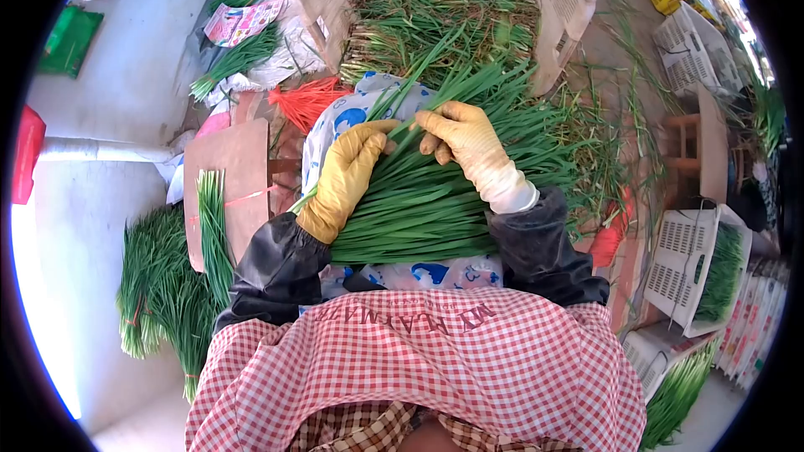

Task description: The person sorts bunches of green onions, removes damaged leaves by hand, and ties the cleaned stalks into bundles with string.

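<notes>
My left hand (342, 180), in a yellow glove, is closed around a few garlic chives; pale stem ends poke out beside its wrist. My right hand (471, 149), in a soiled yellow glove with a white cuff, pinches chive leaves close to the left fingertips. Beneath both hands a thick heap of loose garlic chives (410, 218) lies across my lap. Under the heap shows a white plastic sheet with blue prints (452, 271). In front stands a white plastic basket (567, 12) packed with more chives (444, 12), some with brownish, dirty stems.
To the left, a small chive bundle (213, 226) rests on a brown board (239, 146), with tied bundles (159, 285) beside it. Red ties (308, 105) lie near the basket. Loose trimmings (599, 138) litter the floor at right, where white crates (682, 255) stand.
</notes>
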